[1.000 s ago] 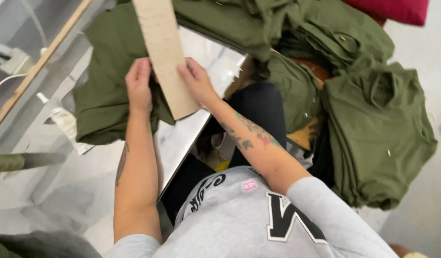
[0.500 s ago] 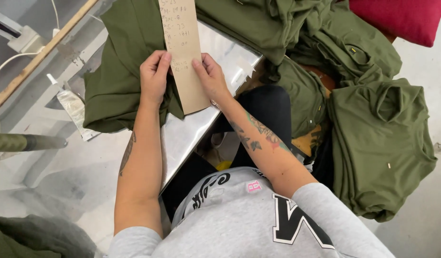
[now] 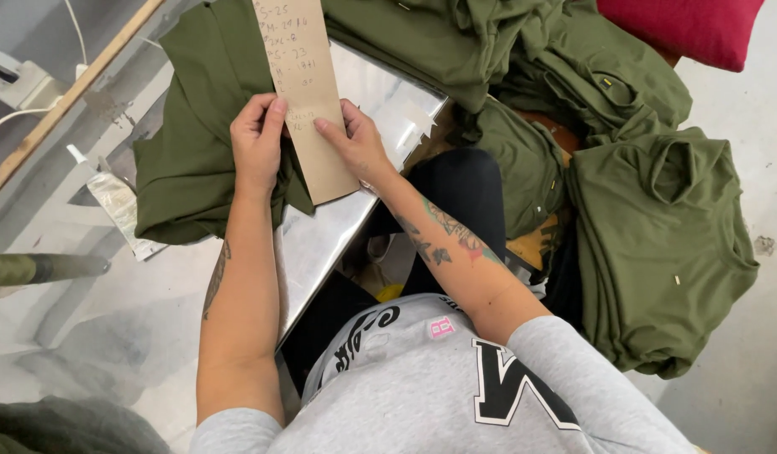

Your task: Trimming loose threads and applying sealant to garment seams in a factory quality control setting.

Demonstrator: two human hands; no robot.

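A long tan cardboard strip (image 3: 309, 92) with handwriting runs from the top edge down between both hands. My left hand (image 3: 256, 139) grips its left edge, thumb on the face. My right hand (image 3: 355, 145) holds the right edge, with the forefinger laid across the card. Under the strip lies a folded olive green garment (image 3: 191, 151), spread over the left end of a shiny metal table (image 3: 380, 92).
More olive green garments (image 3: 658, 227) are heaped at the right and along the top (image 3: 456, 42). A red cloth (image 3: 691, 29) sits at the top right. A wooden pole (image 3: 65, 92) and a white cable cross the upper left. A crumpled foil pouch (image 3: 119, 206) lies at the left.
The card and both hands stay together; the view has shifted slightly and my right forefinger now lies across the card's face.
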